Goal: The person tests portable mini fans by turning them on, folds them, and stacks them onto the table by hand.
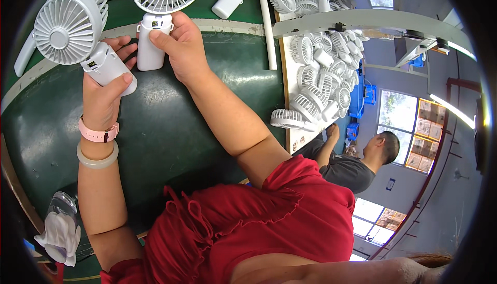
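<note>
Over the green table (165, 123), left hand (101, 100) has thumb and fingers round one white fan (77, 33); right hand (185, 48) pinches a second fan (151, 38). Both look assembled, displays lit (probably mid-check); heaped fans (323, 79) alongside, done or pending, can't tell.

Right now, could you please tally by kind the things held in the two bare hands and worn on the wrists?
Fans: 2
Pink strap: 1
Bangle: 1
Total: 4
</note>
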The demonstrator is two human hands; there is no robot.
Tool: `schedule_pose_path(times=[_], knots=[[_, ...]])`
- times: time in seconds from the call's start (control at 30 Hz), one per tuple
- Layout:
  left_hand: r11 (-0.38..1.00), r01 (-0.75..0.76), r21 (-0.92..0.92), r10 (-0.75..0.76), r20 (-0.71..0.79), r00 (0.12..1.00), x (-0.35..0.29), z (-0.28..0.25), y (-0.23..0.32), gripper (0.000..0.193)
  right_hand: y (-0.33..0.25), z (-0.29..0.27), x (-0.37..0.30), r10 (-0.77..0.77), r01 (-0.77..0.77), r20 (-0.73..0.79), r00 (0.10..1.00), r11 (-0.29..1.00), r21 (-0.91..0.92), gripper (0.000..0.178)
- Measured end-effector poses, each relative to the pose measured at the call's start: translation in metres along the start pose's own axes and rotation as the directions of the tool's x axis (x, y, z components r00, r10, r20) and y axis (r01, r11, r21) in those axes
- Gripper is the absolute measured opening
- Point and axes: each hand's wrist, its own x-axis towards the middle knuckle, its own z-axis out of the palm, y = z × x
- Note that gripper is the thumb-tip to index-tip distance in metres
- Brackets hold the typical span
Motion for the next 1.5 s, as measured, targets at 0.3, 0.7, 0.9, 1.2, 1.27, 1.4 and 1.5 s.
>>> schedule_pose_path(times=[0.3,0.7,0.9,1.2,1.27,1.4,1.5], knots=[[0.99,0.053,-0.132,-0.041,0.089,0.995,0.001,0.01,0.01,0.079,0.0,0.007,0.0,0.014,-0.006,0.051,0.999,0.987,-0.163,0.033],[0.937,0.155,-0.313,-0.091,0.21,0.974,-0.003,0.001,0.009,0.074,0.018,0.01,-0.01,0.097,-0.107,-0.046,0.994,0.947,-0.302,0.026],[0.903,0.153,-0.403,-0.076,0.2,0.977,-0.004,-0.003,0.017,0.069,0.004,0.031,0.028,0.211,-0.227,-0.086,0.974,0.929,-0.294,0.033],[0.917,0.162,-0.366,-0.098,0.186,0.978,-0.002,-0.002,0.017,0.07,0.0,0.01,0.104,-0.047,0.02,0.034,0.998,-0.279,-0.96,0.045],[0.918,0.165,-0.362,-0.102,0.187,0.977,-0.002,-0.002,0.018,0.069,-0.003,0.011,0.103,-0.061,0.004,0.022,0.998,-0.278,-0.961,0.036],[0.919,0.159,-0.361,-0.1,0.178,0.979,-0.004,-0.001,0.018,0.069,-0.007,0.0,0.088,-0.178,-0.034,0.01,0.984,-0.245,-0.969,0.032],[0.916,0.149,-0.373,-0.084,0.184,0.979,-0.003,0.0,0.017,0.071,-0.01,-0.036,0.076,-0.308,-0.136,-0.075,0.948,-0.183,-0.974,0.041]])
